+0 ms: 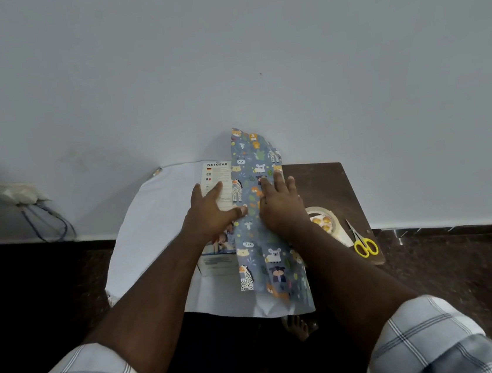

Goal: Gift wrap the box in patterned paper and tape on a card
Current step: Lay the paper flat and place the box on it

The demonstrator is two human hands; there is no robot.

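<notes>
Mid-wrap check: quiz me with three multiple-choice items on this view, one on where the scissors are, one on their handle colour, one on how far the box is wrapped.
1. Where are the scissors?
A. on the box
B. right of the tape roll
C. on the floor

2. Their handles are
A. yellow
B. red
C. black

3. The box is
A. fully wrapped
B. bare of paper
C. partly covered

Key: 1 B, they lie on the table beside the tape roll. 2 A, both loops are yellow. 3 C, the paper covers its right part, pressed by the left hand and right hand, while the printed left part shows.
</notes>
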